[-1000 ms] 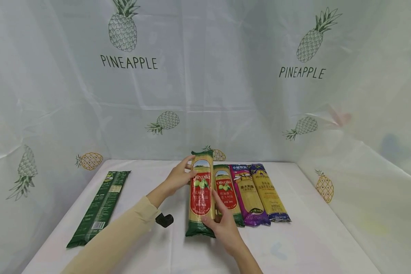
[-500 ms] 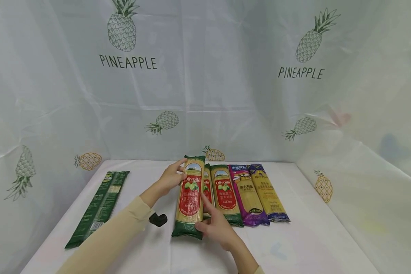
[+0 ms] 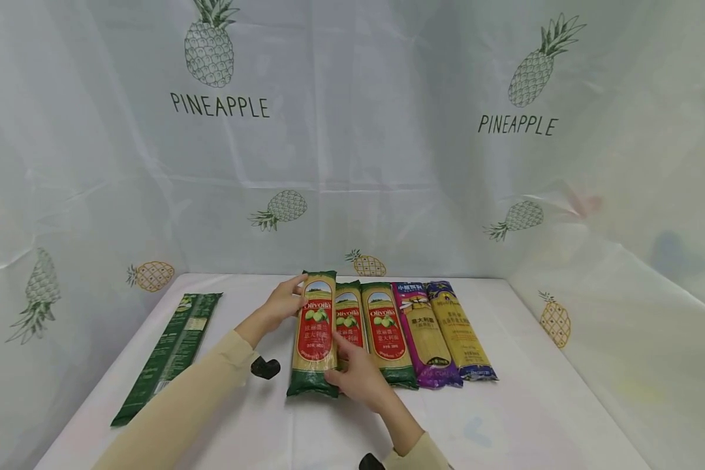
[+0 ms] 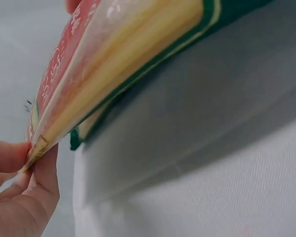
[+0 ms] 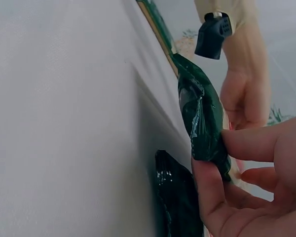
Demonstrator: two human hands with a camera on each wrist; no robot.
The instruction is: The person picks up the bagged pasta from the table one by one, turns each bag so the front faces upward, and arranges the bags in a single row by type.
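A spaghetti pack (image 3: 316, 329) with a red Olivoila label and green ends is held between both hands, raised off the white table. My left hand (image 3: 280, 302) pinches its upper left edge; in the left wrist view, thumb and fingers squeeze the edge of the spaghetti pack (image 4: 113, 59). Near the lower right corner, my right hand (image 3: 361, 375) grips it, thumb in front. The right wrist view has the right hand (image 5: 256, 182) pinching the pack's green end (image 5: 200, 113). Just right of it lies a matching spaghetti pack (image 3: 349, 313), partly covered.
Another Olivoila pack (image 3: 389, 336), a purple pasta pack (image 3: 425, 333) and a yellow-and-blue pasta pack (image 3: 461, 333) lie in a row to the right. A green pack (image 3: 170, 352) lies apart at the left of the table (image 3: 505, 431). A pineapple-print curtain (image 3: 352, 130) hangs behind.
Both hands have carried the spaghetti pack to the left and slightly lower, away from the row. The matching pack beneath, hidden at first, now shows beside it. The other packs stay put.
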